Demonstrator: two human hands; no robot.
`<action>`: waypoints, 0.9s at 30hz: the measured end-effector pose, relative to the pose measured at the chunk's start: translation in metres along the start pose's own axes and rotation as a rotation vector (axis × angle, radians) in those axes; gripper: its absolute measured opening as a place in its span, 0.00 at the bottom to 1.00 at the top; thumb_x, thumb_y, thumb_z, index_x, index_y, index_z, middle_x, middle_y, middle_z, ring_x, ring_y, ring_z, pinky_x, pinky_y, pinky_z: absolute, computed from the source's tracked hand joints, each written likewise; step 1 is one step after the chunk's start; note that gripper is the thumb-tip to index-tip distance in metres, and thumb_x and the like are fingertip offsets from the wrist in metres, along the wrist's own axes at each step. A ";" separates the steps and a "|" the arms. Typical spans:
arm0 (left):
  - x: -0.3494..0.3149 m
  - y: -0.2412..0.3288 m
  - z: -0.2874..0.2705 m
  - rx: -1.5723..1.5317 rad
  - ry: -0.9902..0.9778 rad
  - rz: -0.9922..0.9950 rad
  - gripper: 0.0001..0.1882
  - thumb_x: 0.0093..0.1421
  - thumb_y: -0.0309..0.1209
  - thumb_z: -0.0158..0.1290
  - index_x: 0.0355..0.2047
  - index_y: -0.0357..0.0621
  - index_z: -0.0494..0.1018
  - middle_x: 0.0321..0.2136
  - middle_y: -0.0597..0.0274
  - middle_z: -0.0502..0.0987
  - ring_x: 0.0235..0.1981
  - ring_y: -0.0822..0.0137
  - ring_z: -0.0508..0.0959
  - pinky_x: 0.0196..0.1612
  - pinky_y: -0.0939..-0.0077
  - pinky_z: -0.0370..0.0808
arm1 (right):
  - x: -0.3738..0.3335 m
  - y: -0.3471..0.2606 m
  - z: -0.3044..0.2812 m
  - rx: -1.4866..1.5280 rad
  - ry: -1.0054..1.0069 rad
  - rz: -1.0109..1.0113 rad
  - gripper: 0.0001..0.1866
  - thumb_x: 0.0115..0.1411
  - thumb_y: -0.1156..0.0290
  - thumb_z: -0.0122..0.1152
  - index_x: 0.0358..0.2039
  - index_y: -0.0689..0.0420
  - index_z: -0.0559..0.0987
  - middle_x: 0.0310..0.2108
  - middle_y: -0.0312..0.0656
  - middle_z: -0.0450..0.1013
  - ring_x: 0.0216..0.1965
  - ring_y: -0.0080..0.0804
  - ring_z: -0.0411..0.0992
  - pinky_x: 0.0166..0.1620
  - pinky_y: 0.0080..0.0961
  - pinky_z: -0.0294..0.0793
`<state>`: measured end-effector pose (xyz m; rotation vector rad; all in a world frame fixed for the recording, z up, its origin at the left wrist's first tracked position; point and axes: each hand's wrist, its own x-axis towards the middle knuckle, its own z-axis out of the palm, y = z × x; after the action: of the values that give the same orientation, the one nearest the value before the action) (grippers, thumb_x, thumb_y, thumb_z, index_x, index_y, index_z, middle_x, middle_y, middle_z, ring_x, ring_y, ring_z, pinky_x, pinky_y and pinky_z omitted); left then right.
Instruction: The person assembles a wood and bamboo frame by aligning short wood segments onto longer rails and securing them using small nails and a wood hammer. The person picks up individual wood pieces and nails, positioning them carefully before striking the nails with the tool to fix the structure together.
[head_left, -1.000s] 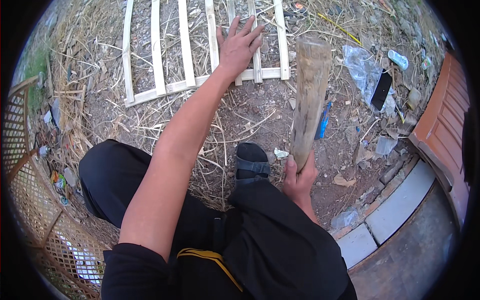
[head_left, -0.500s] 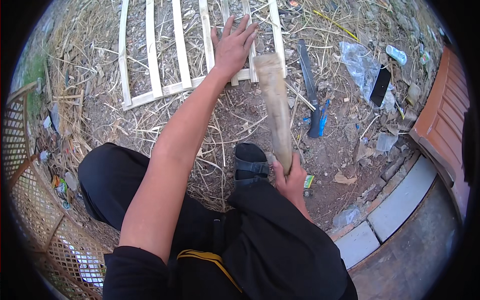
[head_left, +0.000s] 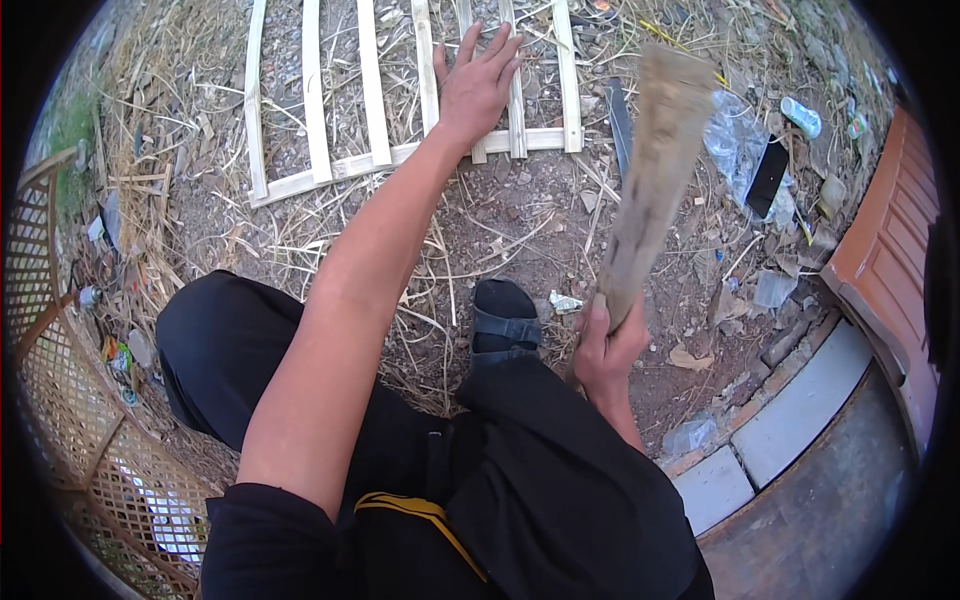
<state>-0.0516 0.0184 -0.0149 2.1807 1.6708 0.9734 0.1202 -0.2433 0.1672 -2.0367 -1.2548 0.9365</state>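
Pale wooden slats nailed or laid across a bottom rail (head_left: 350,168) form a flat frame on the ground ahead. My left hand (head_left: 478,92) rests on the slats toward its right end, fingers spread. In my right hand (head_left: 612,358) is a thick wooden stick (head_left: 655,170), gripped at its narrow lower end and raised, its broad end tilted away and to the right. Behind the stick lies a dark machete (head_left: 621,125), its blade partly showing and its handle hidden.
Dry straw and litter cover the soil. Right of the stick lie clear plastic (head_left: 728,145), a black flat piece (head_left: 767,177) and a can (head_left: 800,117). A reddish-brown panel (head_left: 880,220) and grey blocks (head_left: 805,405) border the right; a woven lattice (head_left: 80,400) stands left.
The wooden stick has swung to the right and risen toward me, now covering much of the machete. My left hand stays on the slats; the view has shifted slightly.
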 end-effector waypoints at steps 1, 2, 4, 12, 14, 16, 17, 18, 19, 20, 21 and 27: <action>0.001 0.004 0.002 -0.008 -0.002 -0.002 0.20 0.75 0.44 0.42 0.64 0.66 0.72 0.68 0.73 0.69 0.72 0.58 0.59 0.70 0.35 0.38 | -0.005 0.004 -0.001 0.073 0.064 -0.137 0.24 0.69 0.54 0.58 0.44 0.67 0.73 0.22 0.57 0.75 0.26 0.59 0.79 0.31 0.42 0.75; 0.003 0.008 0.004 -0.016 -0.003 -0.003 0.20 0.75 0.44 0.42 0.64 0.66 0.72 0.68 0.73 0.69 0.72 0.58 0.59 0.70 0.35 0.38 | -0.008 0.008 -0.002 0.145 0.128 -0.276 0.24 0.69 0.53 0.58 0.43 0.67 0.73 0.22 0.58 0.75 0.26 0.60 0.78 0.31 0.43 0.76; 0.003 0.004 0.004 -0.013 0.003 -0.002 0.21 0.74 0.45 0.42 0.64 0.66 0.71 0.67 0.73 0.69 0.72 0.58 0.59 0.70 0.36 0.38 | 0.006 0.021 0.011 -0.193 -0.075 -0.084 0.24 0.69 0.53 0.58 0.43 0.67 0.74 0.23 0.59 0.75 0.26 0.61 0.78 0.32 0.45 0.76; -0.003 -0.010 -0.006 -0.078 -0.056 -0.014 0.22 0.75 0.44 0.41 0.67 0.68 0.69 0.69 0.74 0.67 0.74 0.58 0.54 0.72 0.40 0.35 | 0.002 -0.024 -0.005 0.091 -0.021 -0.007 0.21 0.67 0.58 0.62 0.42 0.67 0.72 0.24 0.61 0.76 0.27 0.63 0.78 0.31 0.46 0.76; 0.009 0.004 -0.004 -0.131 -0.063 -0.013 0.23 0.76 0.46 0.36 0.66 0.65 0.70 0.69 0.71 0.67 0.75 0.57 0.53 0.72 0.41 0.32 | -0.002 0.001 -0.009 0.099 0.048 -0.156 0.19 0.66 0.62 0.63 0.40 0.68 0.70 0.25 0.62 0.76 0.28 0.65 0.78 0.31 0.47 0.76; 0.011 0.003 -0.008 -0.245 -0.126 -0.072 0.27 0.77 0.48 0.30 0.65 0.60 0.72 0.69 0.69 0.67 0.75 0.57 0.52 0.72 0.42 0.30 | 0.005 0.019 0.008 -0.188 -0.071 -0.113 0.22 0.66 0.59 0.63 0.40 0.68 0.70 0.27 0.63 0.77 0.29 0.68 0.77 0.32 0.51 0.76; 0.008 0.003 -0.009 -0.222 -0.152 -0.080 0.33 0.76 0.51 0.23 0.64 0.57 0.74 0.69 0.67 0.67 0.75 0.56 0.51 0.72 0.44 0.27 | 0.015 0.021 0.014 -0.566 -0.288 0.112 0.24 0.66 0.55 0.63 0.40 0.68 0.71 0.27 0.64 0.77 0.31 0.69 0.77 0.32 0.53 0.75; 0.010 0.001 -0.010 -0.216 -0.147 -0.075 0.33 0.76 0.51 0.23 0.64 0.57 0.74 0.69 0.67 0.67 0.75 0.56 0.51 0.72 0.44 0.27 | 0.018 0.014 0.013 -0.560 -0.285 0.106 0.24 0.66 0.55 0.63 0.40 0.68 0.71 0.27 0.64 0.77 0.31 0.69 0.77 0.32 0.53 0.75; 0.012 0.001 -0.011 -0.284 -0.195 -0.144 0.35 0.76 0.52 0.20 0.64 0.58 0.73 0.69 0.69 0.66 0.75 0.57 0.50 0.73 0.45 0.26 | 0.020 0.006 0.010 -0.503 -0.308 0.142 0.24 0.66 0.54 0.62 0.40 0.67 0.72 0.27 0.64 0.77 0.31 0.69 0.77 0.33 0.54 0.75; 0.014 -0.001 -0.011 -0.351 -0.242 -0.214 0.36 0.76 0.54 0.17 0.65 0.58 0.72 0.70 0.70 0.66 0.76 0.58 0.49 0.73 0.46 0.26 | 0.023 0.000 0.008 -0.445 -0.331 0.178 0.25 0.67 0.52 0.61 0.39 0.67 0.72 0.27 0.64 0.77 0.31 0.68 0.77 0.33 0.54 0.74; 0.025 -0.007 -0.014 -0.442 -0.252 -0.243 0.40 0.74 0.57 0.12 0.66 0.59 0.71 0.70 0.74 0.65 0.76 0.60 0.47 0.73 0.48 0.24 | 0.020 -0.005 0.004 -0.443 -0.330 0.181 0.25 0.67 0.52 0.61 0.39 0.67 0.72 0.27 0.64 0.77 0.31 0.68 0.77 0.33 0.54 0.74; 0.028 0.002 -0.029 -0.475 -0.347 -0.344 0.45 0.72 0.59 0.07 0.67 0.57 0.70 0.71 0.76 0.63 0.77 0.64 0.45 0.74 0.52 0.20 | -0.006 -0.029 -0.019 -0.166 -0.139 -0.020 0.21 0.66 0.59 0.63 0.40 0.66 0.72 0.27 0.64 0.76 0.30 0.67 0.77 0.32 0.52 0.74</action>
<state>-0.0642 0.0373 0.0187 1.5818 1.4094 0.7471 0.1186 -0.2395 0.2020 -2.1109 -1.4676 1.0092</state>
